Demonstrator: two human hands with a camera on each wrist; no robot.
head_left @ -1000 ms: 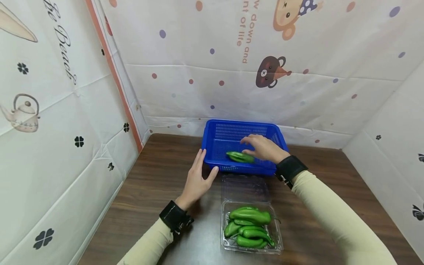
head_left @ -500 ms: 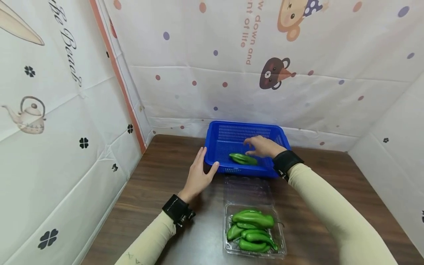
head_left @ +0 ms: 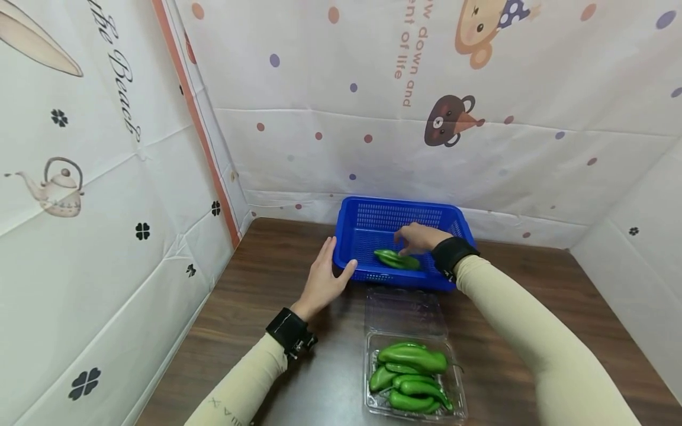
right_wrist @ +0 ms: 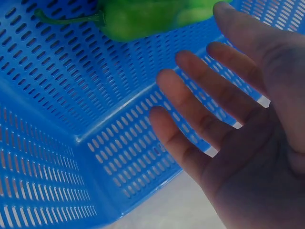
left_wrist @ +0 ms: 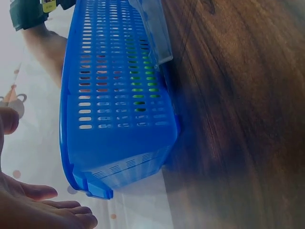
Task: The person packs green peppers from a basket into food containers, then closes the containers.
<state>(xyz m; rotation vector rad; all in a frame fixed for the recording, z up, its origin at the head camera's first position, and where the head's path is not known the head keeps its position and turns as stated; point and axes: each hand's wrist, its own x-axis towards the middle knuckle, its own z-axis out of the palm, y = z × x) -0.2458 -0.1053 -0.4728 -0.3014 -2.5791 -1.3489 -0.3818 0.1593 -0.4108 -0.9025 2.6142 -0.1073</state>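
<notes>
Now; pepper [head_left: 396, 260] in basket [head_left: 373, 216]; right grip [head_left: 418, 238] just above, open

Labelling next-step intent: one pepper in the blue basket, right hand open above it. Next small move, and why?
Probably draw the right hand back to the clear tray for another pepper. Its fingers are spread and hold nothing, the green pepper already lies in the blue basket, and the left hand steadies the basket's corner.
</notes>
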